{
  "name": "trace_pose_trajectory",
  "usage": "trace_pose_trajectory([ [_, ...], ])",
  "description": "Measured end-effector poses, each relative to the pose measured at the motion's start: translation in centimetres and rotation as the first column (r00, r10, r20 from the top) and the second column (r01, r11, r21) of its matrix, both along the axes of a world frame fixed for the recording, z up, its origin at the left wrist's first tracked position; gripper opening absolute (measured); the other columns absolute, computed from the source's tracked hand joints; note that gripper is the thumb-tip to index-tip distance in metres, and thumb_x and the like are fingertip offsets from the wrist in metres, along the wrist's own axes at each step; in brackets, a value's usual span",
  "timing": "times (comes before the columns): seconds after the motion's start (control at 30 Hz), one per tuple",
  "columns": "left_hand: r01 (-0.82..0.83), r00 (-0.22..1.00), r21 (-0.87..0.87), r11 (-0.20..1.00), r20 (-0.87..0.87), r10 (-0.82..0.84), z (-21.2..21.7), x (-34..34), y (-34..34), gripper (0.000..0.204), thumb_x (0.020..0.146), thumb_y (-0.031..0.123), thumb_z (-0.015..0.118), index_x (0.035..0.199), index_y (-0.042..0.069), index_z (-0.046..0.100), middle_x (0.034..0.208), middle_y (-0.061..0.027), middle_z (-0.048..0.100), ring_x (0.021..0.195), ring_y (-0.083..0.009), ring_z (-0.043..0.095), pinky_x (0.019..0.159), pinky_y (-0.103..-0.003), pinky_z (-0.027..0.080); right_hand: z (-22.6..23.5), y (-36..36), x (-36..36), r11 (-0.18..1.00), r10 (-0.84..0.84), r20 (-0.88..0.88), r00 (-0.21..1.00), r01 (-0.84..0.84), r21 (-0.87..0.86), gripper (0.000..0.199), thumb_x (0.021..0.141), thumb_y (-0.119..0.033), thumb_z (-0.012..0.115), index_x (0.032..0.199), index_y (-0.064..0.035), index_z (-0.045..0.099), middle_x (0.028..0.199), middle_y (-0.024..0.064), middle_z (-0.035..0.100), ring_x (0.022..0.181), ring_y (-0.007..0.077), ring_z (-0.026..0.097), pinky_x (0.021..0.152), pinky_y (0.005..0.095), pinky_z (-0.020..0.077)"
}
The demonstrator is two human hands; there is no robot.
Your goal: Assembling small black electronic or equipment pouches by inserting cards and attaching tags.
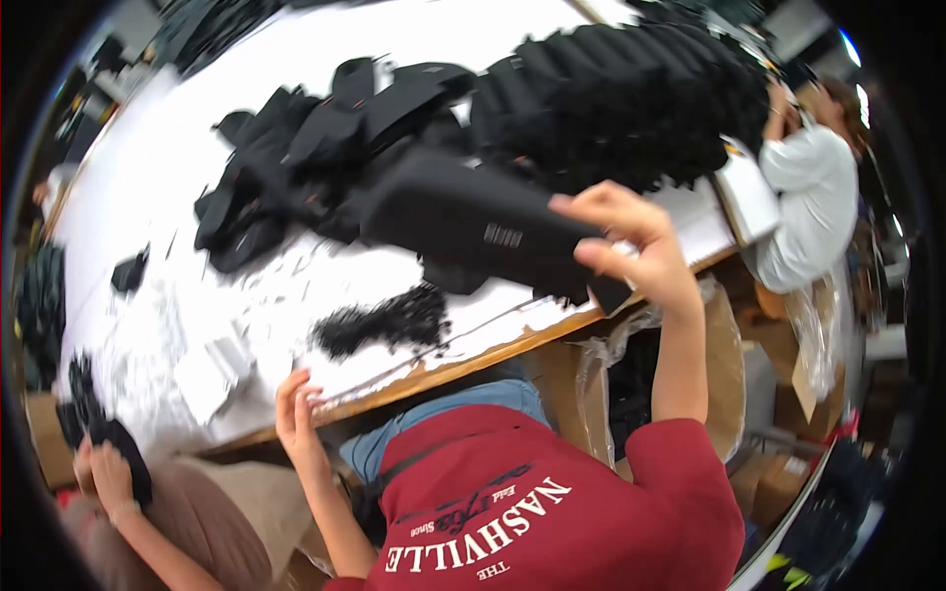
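Observation:
My right hand [636, 246] is raised over the table's front edge, thumb and fingers closed on one end of a long black case [473, 212]. The case is flat with rounded corners, and a small pale mark shows on its face. It tilts up toward the left and is slightly blurred. Down by the table edge, my left hand [299, 406] has its fingers stretched out and holds nothing. Just beyond that hand lies a heap of small black pieces [384, 323] on the white tabletop [286, 340].
Behind the case is a loose pile of black cases [296, 158]; a long packed row of them [601, 98] stands at the far right. A white packet [215, 374] lies at left. People work at lower left [177, 522] and far right [813, 187]. Cartons [724, 364] stand below the table.

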State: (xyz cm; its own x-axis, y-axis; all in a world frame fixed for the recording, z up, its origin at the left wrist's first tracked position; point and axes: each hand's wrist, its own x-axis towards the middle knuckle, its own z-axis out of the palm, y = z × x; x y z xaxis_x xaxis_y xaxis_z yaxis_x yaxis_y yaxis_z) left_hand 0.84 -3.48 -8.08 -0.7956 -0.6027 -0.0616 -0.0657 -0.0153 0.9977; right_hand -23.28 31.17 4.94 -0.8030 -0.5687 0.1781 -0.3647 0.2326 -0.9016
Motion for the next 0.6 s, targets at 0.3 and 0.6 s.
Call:
trace_pose_trajectory([
  [0.3, -0.034, 0.999, -0.305, 0.952, 0.027, 0.044, -1.5, -3.7, -3.1, 0.017, 0.094, 0.010, 0.052, 0.106, 0.001, 0.058, 0.118, -0.0082, 0.055, 0.101, -0.0140, 0.053, 0.082, -0.026, 0.042, 9.1, 10.3, -10.8, 0.662, -0.697, -0.558, 0.451, 0.704, -0.257, 0.040, 0.083, -0.028, 0.072, 0.119, -0.0126, 0.066, 0.064, -0.0052, 0.049, 0.052, 0.0025, 0.043, 0.051, 0.0178, 0.0319],
  [0.6, -0.119, 0.982, -0.719, 0.685, 0.015, 0.187, -1.1, -3.8, -3.9, 0.020, 0.093, 0.009, 0.052, 0.111, 0.002, 0.056, 0.125, -0.0110, 0.048, 0.113, -0.0217, 0.049, 0.087, -0.033, 0.042, 11.6, 28.4, -23.4, 0.183, -0.608, -0.785, -0.118, 0.941, -0.283, 0.048, 0.077, -0.056, 0.065, 0.116, -0.0278, 0.067, 0.101, 0.0125, 0.069, 0.091, 0.0266, 0.067, 0.080, 0.0345, 0.0497],
])
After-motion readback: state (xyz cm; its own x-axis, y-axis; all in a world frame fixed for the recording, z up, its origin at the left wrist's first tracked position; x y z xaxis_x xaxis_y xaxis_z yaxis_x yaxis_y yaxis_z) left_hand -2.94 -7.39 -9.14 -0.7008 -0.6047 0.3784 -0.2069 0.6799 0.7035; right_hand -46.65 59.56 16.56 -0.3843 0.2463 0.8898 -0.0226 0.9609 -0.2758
